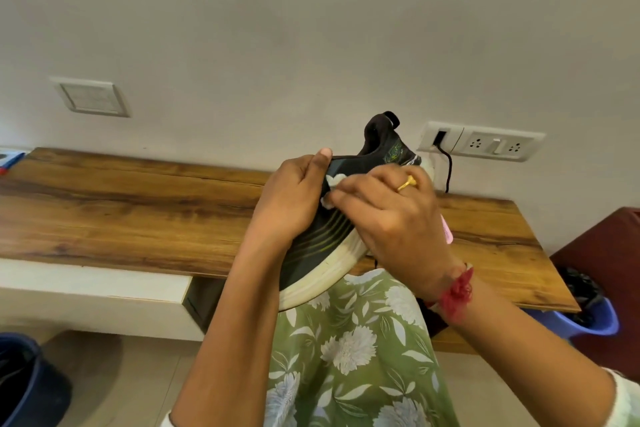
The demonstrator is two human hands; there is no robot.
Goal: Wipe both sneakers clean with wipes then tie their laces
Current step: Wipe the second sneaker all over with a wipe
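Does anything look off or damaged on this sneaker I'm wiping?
Nothing broken. On the sneaker, the sole looks yellowed and dingy. The left hand grips it while the right hand holds the wipe against its side.

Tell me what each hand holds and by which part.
Left hand grips the black sneaker by its upper, thumb over the top edge. Right hand pinches a crumpled white wipe against the sneaker's side.

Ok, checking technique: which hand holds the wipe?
The right hand, with the gold ring, holds the wipe on the sneaker; the left hand only grips the sneaker.
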